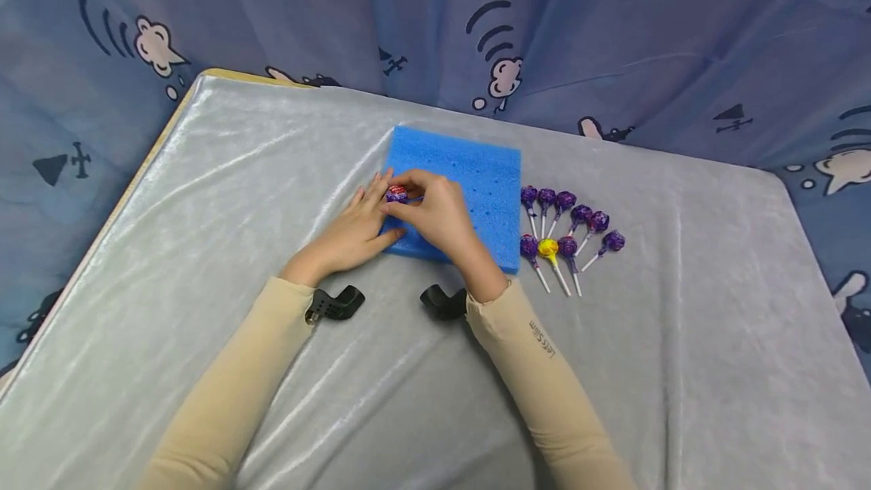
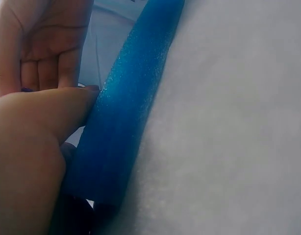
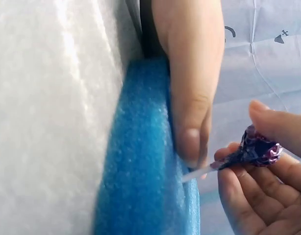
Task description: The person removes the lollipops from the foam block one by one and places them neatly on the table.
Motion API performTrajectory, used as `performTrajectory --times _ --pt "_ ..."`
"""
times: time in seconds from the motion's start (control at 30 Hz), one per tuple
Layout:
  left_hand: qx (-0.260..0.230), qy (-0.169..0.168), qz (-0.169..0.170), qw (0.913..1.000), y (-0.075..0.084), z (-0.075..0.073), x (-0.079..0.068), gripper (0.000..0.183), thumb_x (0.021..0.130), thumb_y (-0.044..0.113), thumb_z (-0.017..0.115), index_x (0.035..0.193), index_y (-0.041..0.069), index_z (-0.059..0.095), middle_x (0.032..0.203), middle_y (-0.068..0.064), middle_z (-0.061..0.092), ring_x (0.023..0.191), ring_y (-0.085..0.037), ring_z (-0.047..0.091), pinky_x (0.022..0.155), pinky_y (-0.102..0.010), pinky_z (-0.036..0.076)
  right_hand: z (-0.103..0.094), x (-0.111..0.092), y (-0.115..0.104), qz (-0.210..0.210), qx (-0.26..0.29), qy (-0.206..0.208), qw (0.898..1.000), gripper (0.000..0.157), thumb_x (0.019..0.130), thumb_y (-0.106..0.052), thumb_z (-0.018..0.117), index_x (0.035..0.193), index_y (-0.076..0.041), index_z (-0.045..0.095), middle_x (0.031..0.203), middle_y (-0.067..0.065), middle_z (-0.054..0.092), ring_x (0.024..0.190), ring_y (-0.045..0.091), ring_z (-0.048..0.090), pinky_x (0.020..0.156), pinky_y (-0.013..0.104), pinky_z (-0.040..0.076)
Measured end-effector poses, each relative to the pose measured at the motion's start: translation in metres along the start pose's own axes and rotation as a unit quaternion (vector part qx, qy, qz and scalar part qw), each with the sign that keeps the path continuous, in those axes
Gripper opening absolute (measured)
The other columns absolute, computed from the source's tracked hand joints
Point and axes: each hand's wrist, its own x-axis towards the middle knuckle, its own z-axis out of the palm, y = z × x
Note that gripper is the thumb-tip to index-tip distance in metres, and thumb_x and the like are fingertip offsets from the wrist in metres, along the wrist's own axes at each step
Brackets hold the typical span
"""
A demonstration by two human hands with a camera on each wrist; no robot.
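Observation:
A blue foam block [image 1: 500,172] with rows of small holes lies on the table. My left hand [image 1: 350,237] rests flat on its left side, fingers extended; in the left wrist view the thumb lies along the foam's edge [image 2: 126,107]. Over the block's left part, my right hand [image 1: 438,210] holds a purple-wrapped lollipop [image 1: 397,193] by its head. From the right wrist view, the lollipop [image 3: 261,149] sits between thumb and fingers, and the tip of its white stick meets the foam's top face beside the left hand [image 3: 194,88]. How deep the stick sits cannot be told.
Right of the foam lie several purple-wrapped lollipops [image 1: 568,246] and one yellow lollipop [image 1: 547,249] in two loose rows. A grey velvety cloth [image 1: 735,308] covers the table. Behind it hangs a blue patterned curtain [image 1: 422,21].

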Motion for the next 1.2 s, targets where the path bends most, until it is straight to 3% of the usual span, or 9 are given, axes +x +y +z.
performTrajectory --times 0.17,0.3,0.47,0.77,0.97,1.2 --pt "0.004 0.0 0.001 1.0 0.001 -0.001 0.001 0.068 0.099 0.034 0.045 0.149 -0.001 0.014 0.157 -0.015 -0.009 0.142 -0.03 -0.01 0.114 -0.043 -0.006 -0.003 -0.002 0.001 -0.025 0.057 0.03 0.998 0.03 0.08 -0.012 0.076 0.106 0.001 0.068 0.1 0.013 0.069 0.086 0.021 0.066 0.075 0.026 0.053" --pt "0.002 0.0 -0.001 1.0 0.002 -0.002 0.001 0.073 0.099 0.034 0.045 0.149 0.0 0.003 0.156 -0.015 -0.009 0.142 -0.029 -0.01 0.114 -0.042 -0.006 -0.01 -0.006 0.001 -0.063 0.117 0.045 0.99 0.027 0.079 -0.006 0.076 0.103 0.004 0.068 0.098 0.015 0.069 0.084 0.021 0.066 0.075 0.026 0.053" --pt "0.003 0.004 0.0 1.0 0.003 -0.002 0.001 0.073 0.099 0.034 0.044 0.149 -0.001 0.003 0.156 -0.016 -0.008 0.142 -0.029 -0.009 0.114 -0.043 -0.006 -0.02 -0.012 0.0 -0.09 0.178 0.05 0.979 0.026 0.078 -0.003 0.075 0.101 0.006 0.068 0.097 0.015 0.069 0.081 0.02 0.065 0.074 0.029 0.054" --pt "0.011 -0.008 -0.009 0.9999 0.003 0.002 0.0 0.074 0.1 0.037 0.042 0.148 -0.003 0.002 0.156 -0.015 -0.011 0.142 -0.028 -0.01 0.114 -0.043 -0.005 -0.041 -0.033 0.006 -0.059 0.237 0.059 0.968 0.026 0.078 0.002 0.074 0.102 0.008 0.068 0.096 0.016 0.069 0.081 0.016 0.067 0.074 0.03 0.055" --pt "0.011 -0.015 -0.009 0.9998 0.006 0.004 -0.001 0.074 0.1 0.036 0.041 0.148 -0.002 0.0 0.156 -0.014 -0.013 0.142 -0.027 -0.012 0.114 -0.042 -0.006 -0.068 -0.057 0.02 -0.021 0.253 0.089 0.963 0.027 0.076 0.003 0.075 0.102 0.008 0.068 0.089 0.004 0.071 0.078 0.014 0.068 0.072 0.027 0.055" --pt "0.009 -0.015 -0.009 0.9998 0.005 0.0 -0.001 0.075 0.101 0.037 0.04 0.148 -0.002 -0.002 0.155 -0.015 -0.014 0.142 -0.028 -0.013 0.114 -0.042 -0.007 -0.112 -0.084 0.052 -0.017 0.313 0.118 0.942 0.016 0.082 0.009 0.066 0.097 0.004 0.07 0.087 0.003 0.072 0.074 0.014 0.068 0.07 0.026 0.056"
